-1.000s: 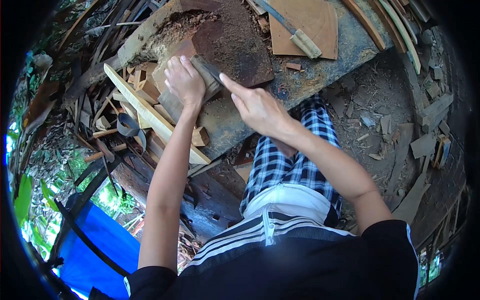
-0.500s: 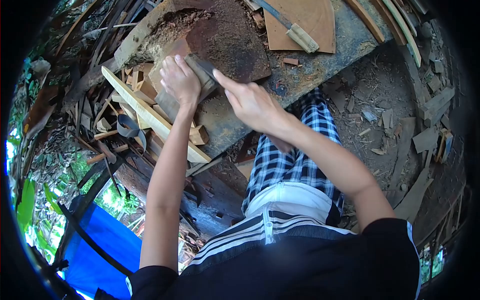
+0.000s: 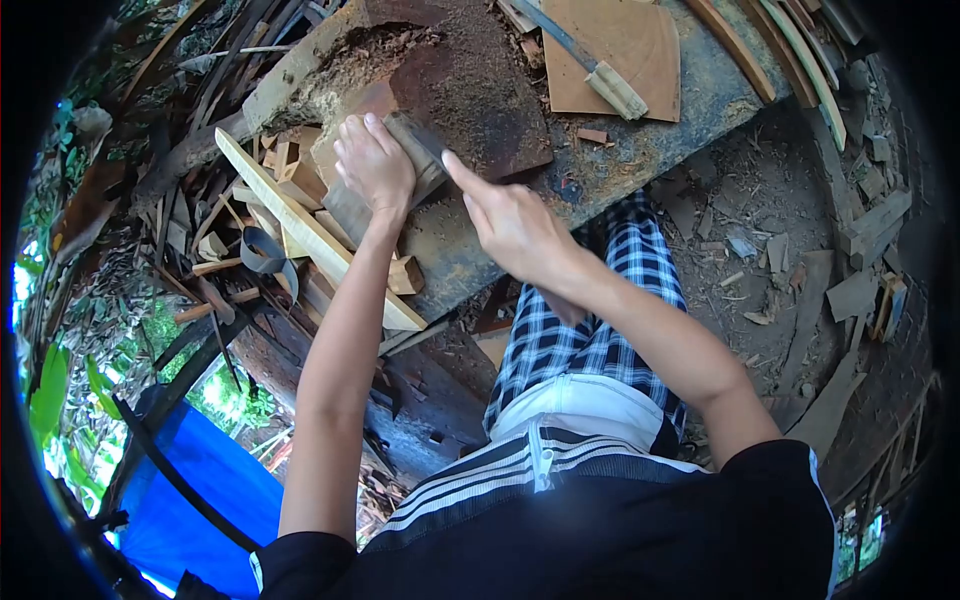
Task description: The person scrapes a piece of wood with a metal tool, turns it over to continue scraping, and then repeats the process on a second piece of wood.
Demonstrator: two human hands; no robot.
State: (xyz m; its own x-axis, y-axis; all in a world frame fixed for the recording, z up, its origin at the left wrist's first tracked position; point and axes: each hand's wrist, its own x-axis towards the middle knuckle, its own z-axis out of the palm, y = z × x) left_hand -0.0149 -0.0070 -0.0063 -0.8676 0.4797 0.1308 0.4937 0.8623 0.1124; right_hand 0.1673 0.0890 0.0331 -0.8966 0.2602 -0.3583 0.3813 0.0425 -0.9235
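Near the upper centre, we see a wooden block [image 3: 426, 174], matt and weathered, beside a dark strip [image 3: 432, 146] of dull, metal-looking finish. The desk [image 3: 455, 268] looks worn and rough. At upper right, a smooth wooden board [image 3: 640, 45] lies under a rough wooden handle [image 3: 617, 90]. Lower down, we find a matt cloth shirt [image 3: 600, 530].

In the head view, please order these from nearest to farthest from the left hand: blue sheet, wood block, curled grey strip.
1. Wood block: directly under the left hand, touching it.
2. Curled grey strip: toward the picture's lower left from the hand.
3. Blue sheet: farther off, near the picture's lower left corner.
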